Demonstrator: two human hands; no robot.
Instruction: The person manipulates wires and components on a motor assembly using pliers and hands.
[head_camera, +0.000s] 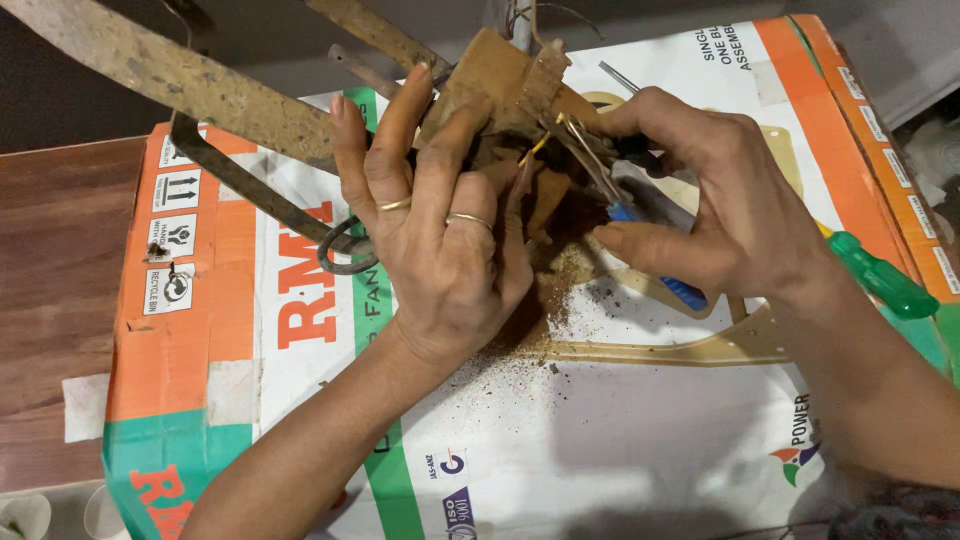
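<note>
My left hand (432, 225), with two rings on it, wraps around a rusty brown metal part (490, 80) that has wires at its top. Corroded metal blades (160, 75) stick out from that part to the upper left. My right hand (715, 210) grips a blue-handled tool (660, 282) whose tip goes in among the wires beside the part. Brown rust dust (560, 300) lies on the box below both hands.
Everything rests on a large white, orange and green cardboard box (600, 430) on a wooden surface (55, 290). A green-handled screwdriver (880, 280) lies at the box's right edge. A dark metal bracket with a ring (340, 250) hangs under the blades.
</note>
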